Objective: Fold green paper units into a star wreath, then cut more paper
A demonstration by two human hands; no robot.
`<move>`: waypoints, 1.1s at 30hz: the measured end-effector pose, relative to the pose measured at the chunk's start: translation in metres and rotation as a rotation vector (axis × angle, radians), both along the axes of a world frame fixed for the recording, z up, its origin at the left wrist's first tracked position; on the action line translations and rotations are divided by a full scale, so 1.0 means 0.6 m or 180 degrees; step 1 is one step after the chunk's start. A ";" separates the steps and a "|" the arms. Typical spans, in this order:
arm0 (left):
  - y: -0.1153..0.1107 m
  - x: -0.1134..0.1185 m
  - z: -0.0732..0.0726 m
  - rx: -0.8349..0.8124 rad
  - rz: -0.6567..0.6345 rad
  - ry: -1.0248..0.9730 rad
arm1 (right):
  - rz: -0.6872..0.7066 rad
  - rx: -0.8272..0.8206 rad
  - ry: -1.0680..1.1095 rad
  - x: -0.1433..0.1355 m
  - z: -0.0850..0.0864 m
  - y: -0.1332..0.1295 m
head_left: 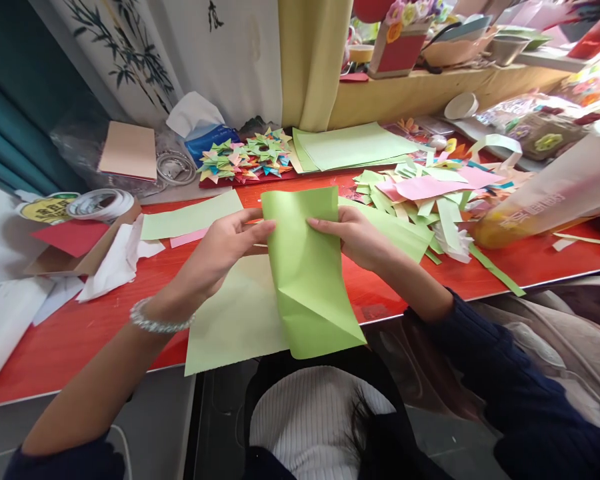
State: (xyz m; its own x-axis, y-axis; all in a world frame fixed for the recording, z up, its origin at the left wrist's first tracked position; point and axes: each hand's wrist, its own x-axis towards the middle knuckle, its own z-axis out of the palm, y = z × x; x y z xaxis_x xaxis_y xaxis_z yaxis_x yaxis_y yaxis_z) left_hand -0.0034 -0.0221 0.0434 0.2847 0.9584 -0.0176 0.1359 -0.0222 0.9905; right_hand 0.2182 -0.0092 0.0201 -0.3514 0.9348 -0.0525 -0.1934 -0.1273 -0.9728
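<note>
Green sheet [307, 273] is held up over the worktop [380, 288]'s near edge, left hand [230, 243] and right hand [361, 235] each with grip pinched on a side, partly hidden behind. It blocks some of a pale sheet [235, 313]. Scraps [430, 190] pile beyond; far-right clutter [547, 139]'s kinda blurry.

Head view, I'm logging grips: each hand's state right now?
Left hand: closed on the bright green paper, left edge.
Right hand: closed on that paper's right edge.
</note>
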 end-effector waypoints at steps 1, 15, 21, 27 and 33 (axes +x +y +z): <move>0.009 0.010 -0.004 -0.0023 0.0018 -0.0112 | 0.0061 0.0018 -0.0042 -0.003 0.002 0.001; 0.024 0.029 -0.048 -0.0009 0.0191 -0.0452 | -0.0688 0.0616 -0.0184 -0.011 -0.023 0.014; 0.023 0.035 -0.057 0.0104 0.0368 -0.0452 | -0.0874 0.0912 -0.0822 -0.009 -0.035 0.019; 0.017 0.042 -0.064 0.0195 0.0555 -0.0418 | -0.0233 0.0516 -0.0314 -0.018 -0.034 0.011; 0.010 0.039 -0.050 -0.0280 0.0251 -0.0665 | -0.0340 0.0365 -0.0319 -0.018 -0.032 0.004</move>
